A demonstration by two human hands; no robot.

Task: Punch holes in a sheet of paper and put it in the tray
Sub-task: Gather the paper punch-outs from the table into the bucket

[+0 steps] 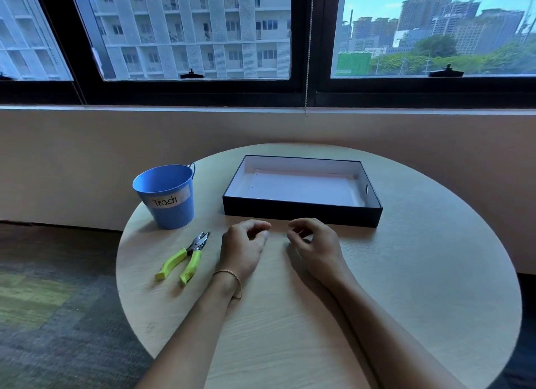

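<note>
A black tray [301, 213] with a white inside stands at the middle back of the round table. A white sheet of paper [301, 187] lies flat in it, with small holes along its left edge. A hole punch [185, 258] with lime-green handles lies on the table to the left. My left hand [246, 249] and my right hand [314, 243] rest on the table just in front of the tray, fingers loosely curled and apart, holding nothing.
A blue bucket [168, 194] labelled "Trash" stands at the table's left rear, beside the tray. The round wooden table [420, 287] sits against a wall under a window. Carpeted floor lies to the left.
</note>
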